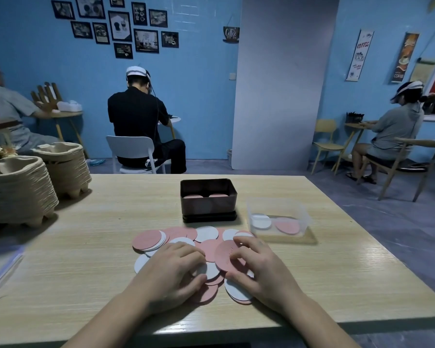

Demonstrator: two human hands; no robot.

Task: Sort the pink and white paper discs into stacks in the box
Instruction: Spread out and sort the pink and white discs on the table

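A loose pile of pink and white paper discs point(206, 234) lies on the table in front of me. My right hand point(259, 270) pinches a large pink disc point(224, 254) between fingers and thumb, its edge raised over the pile. My left hand point(173, 270) rests on the pile's left side, with curled fingers and thumb around a white disc point(210, 271). Behind the pile stands a dark tin box point(209, 207) with two pink stacks inside. To its right, a clear plastic box point(279, 209) holds a white stack point(261, 221) and a pink stack point(287, 226).
Two tall stacks of brown pulp cup trays point(23, 187) stand at the table's left edge. The wooden table point(98, 247) ends just behind the tin. Three people sit at other tables farther back in the blue room.
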